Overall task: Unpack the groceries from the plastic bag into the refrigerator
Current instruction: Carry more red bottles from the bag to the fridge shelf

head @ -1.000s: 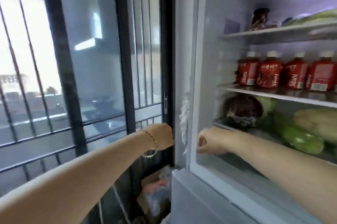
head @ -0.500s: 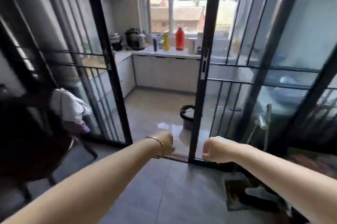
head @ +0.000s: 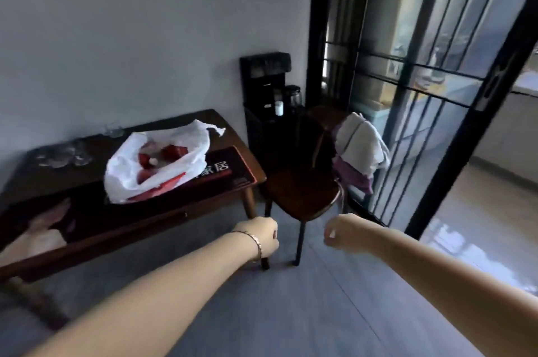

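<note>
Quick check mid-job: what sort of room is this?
Most likely a home dining area: a dark wooden table with the plastic bag lying on it, a wooden chair draped with clothes, and black-framed sliding glass doors on the right.

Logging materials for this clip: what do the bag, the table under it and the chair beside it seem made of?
Bag: thin white plastic film, semi-translucent; it crumples and red contents show through. Table: dark brown wood, likely varnished, since its top reflects light. Chair: similar dark wood seat with a sheen; leg material unclear.
</note>
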Demonstrator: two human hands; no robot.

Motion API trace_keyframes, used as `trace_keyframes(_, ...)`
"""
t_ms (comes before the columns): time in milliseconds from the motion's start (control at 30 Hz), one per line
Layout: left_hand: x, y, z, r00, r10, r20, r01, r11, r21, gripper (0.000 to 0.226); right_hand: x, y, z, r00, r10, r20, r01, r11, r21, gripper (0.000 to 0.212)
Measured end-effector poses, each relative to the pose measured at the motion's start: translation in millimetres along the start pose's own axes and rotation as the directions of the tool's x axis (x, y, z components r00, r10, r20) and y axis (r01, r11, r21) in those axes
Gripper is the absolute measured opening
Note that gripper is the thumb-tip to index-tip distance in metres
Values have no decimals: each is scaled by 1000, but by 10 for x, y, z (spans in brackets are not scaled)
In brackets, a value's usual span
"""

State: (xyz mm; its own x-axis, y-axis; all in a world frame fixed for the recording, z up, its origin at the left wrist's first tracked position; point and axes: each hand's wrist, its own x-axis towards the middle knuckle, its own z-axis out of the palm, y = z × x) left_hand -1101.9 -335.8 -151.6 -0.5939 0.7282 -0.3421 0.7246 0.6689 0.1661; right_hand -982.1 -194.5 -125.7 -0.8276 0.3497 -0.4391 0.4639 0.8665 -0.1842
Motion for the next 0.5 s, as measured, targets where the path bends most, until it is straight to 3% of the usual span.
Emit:
trace_keyframes(200, 354, -1305, -325, 976, -214, -43, 206, 969, -138, 22, 1270, -974, -277, 982, -175, 67, 179, 982, -55, 31)
trace_keyframes(500, 1380, -2675, -669, 887, -448, -110, 398, 864, -307, 22, 3229, -1726, -725, 909, -411, 75, 416, 906, -81, 23)
